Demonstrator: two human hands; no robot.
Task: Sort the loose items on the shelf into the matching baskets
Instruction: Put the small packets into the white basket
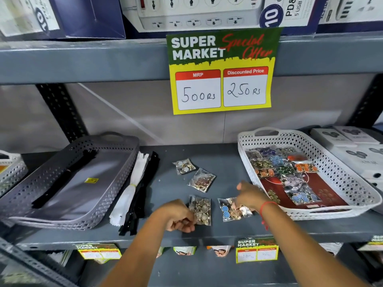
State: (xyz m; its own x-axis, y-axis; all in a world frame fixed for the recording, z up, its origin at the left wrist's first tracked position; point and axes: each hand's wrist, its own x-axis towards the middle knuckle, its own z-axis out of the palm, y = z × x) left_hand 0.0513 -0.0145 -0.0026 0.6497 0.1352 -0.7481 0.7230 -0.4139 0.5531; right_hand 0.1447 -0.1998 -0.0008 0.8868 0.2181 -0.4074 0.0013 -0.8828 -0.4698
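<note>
Both hands are down on the grey shelf (pixel 207 154) now, and the big risk sits to either side: the grey basket (pixel 68 183) on the left holds one black zipper, the white basket (pixel 310 175) on the right holds the button packets, so any packet carried the wrong way lands with the wrong kind. Between the grey basket and the packets lies the loose bundle of zippers (pixel 132 189), white and black, hanging near the front lip, and a sweeping arm could drag it off. The right hand (pixel 251 194) hovers over the blue-button packet (pixel 233 209), fingers bent downward and about closing on its top edge; whether they grip it I cannot tell. That slick plastic could slide out halfway to the white basket. The left hand (pixel 178 216) has its fingers curled against the edge of the white-button packet (pixel 200 210), pinching it, it seems. Two further packets, the brown-button packet (pixel 202 180) and the small packet (pixel 184 166), lie beyond, well clear of both hands.
</note>
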